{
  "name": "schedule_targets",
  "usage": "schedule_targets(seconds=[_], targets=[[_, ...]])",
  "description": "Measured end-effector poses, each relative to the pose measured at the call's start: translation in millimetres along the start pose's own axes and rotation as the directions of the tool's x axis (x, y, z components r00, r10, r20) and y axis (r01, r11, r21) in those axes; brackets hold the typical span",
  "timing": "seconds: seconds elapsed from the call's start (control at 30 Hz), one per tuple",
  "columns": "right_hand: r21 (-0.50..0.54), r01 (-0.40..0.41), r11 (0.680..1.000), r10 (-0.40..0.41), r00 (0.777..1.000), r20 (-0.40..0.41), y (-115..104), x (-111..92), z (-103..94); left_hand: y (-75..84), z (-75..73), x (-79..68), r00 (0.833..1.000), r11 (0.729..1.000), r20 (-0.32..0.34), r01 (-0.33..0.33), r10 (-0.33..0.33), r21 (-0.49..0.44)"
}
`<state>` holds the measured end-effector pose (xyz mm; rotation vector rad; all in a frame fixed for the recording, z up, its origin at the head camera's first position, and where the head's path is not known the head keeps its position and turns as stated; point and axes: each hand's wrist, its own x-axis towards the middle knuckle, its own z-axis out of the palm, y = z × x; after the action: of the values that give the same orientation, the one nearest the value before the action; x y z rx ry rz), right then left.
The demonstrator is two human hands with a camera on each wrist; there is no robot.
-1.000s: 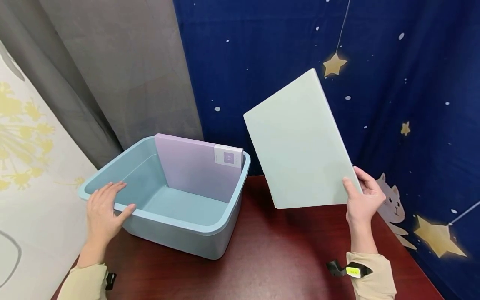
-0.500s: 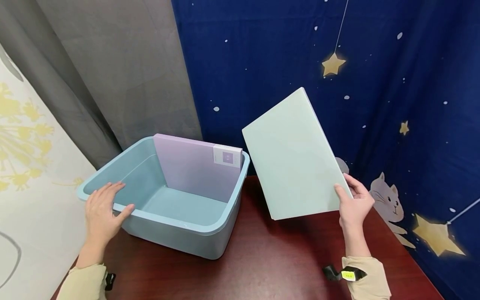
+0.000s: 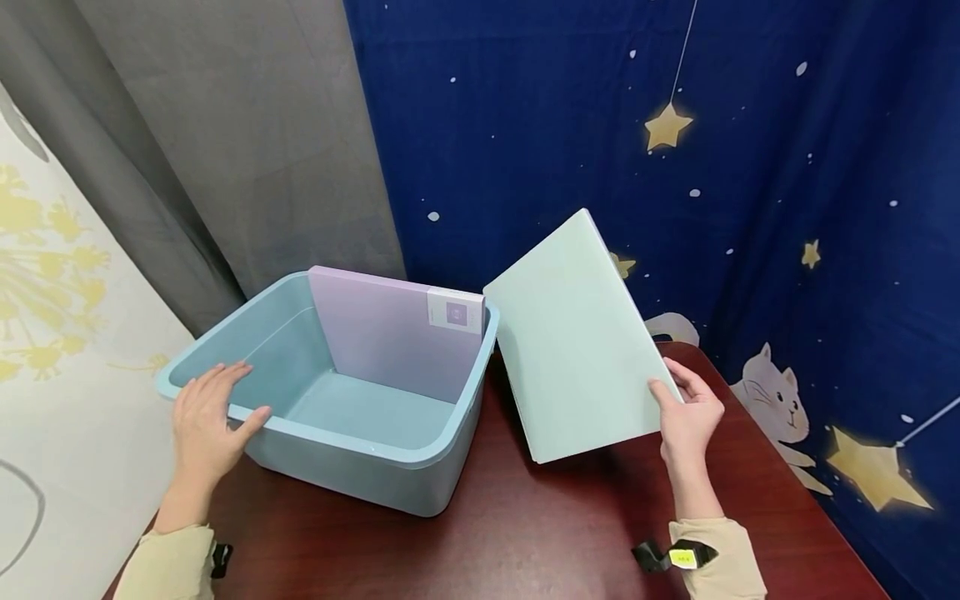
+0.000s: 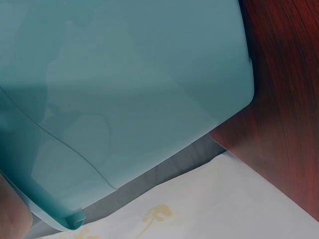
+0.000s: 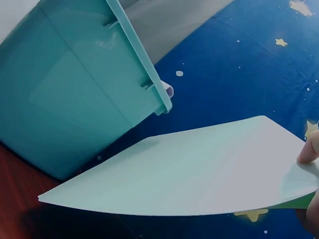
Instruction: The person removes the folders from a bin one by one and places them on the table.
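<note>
On the dark red table point(image 3: 540, 542) stands a light blue basin point(image 3: 337, 477). To its right, a tilted pale green folder point(image 3: 577, 350) lies outside it, lower and nearer than one second earlier; the work appears to be at a lowering stage, though contact with the table cannot be determined. A purple folder point(image 3: 393, 342) stands on edge inside the basin, unchanged. The right hand point(image 3: 692, 414) pinches the pale green folder's lower right edge; the left hand point(image 3: 208, 417), fingers relaxed, rests on the basin's near rim.

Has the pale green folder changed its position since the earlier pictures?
Yes. In the head view, the pale green folder has moved down and left, closer to the blue basin.
</note>
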<state>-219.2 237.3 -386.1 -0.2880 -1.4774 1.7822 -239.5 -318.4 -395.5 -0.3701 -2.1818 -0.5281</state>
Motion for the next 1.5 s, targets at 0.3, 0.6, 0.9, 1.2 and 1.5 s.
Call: schedule_targets(seconds=[0.3,0.6,0.9,1.2,1.5], targets=[[-0.110,-0.046,0.993,0.050,0.998,0.028,11,-7,6.5,-1.4,0.3,-1.6,1.000,1.000,-0.002,-0.002,0.002,-0.016],[-0.175,-0.074,0.982,0.082,0.996,0.035,25,-10,4.7,2.6,-1.2,-0.3,1.000,1.000,0.004,0.005,-0.005,-0.009],[-0.112,0.003,0.994,0.009,0.994,0.111,159,38,-27.3,1.9,-0.2,-0.7,1.000,1.000,-0.001,0.003,-0.003,-0.004],[-0.148,-0.021,0.989,0.041,0.990,0.133,170,35,-30.3,-0.3,1.1,0.7,1.000,1.000,-0.025,-0.015,0.015,-0.014],[-0.380,-0.108,0.919,0.146,0.986,0.075,56,-14,-1.2,0.7,0.7,-0.5,1.000,1.000,-0.015,-0.001,0.001,-0.020]])
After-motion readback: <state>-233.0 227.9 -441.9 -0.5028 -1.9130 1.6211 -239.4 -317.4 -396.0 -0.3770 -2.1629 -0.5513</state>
